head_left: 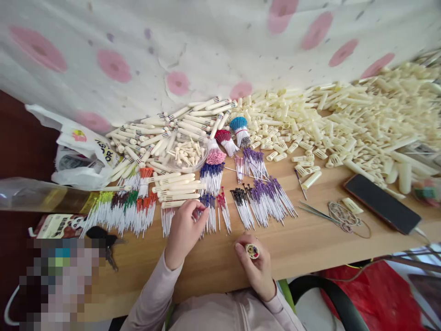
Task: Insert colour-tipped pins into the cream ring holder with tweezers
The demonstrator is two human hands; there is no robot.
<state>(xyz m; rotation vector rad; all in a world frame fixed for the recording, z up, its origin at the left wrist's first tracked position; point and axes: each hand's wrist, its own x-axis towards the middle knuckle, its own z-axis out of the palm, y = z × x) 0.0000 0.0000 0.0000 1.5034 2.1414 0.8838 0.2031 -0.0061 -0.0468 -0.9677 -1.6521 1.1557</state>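
Right hand (255,266) holds barrel (252,251), end up, coloured tips inside, nearer than bowl (189,158) and right of it. Left hand (184,232) at blue refills (208,212), just nearer than bowl; fingers bent, can't tell if pinching one. Panda packet (62,226) left of bowl, print too small. Bag (81,151) left of bowl, black lettering creased, not fully legible. Cream parts (372,115) heaped right of bowl.

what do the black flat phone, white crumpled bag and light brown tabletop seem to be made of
Black flat phone: probably a glass front, smooth and glossy. White crumpled bag: likely thin plastic, slightly shiny, with sharp creases. Light brown tabletop: satin wood or wood-look laminate; the grain lines suit either.
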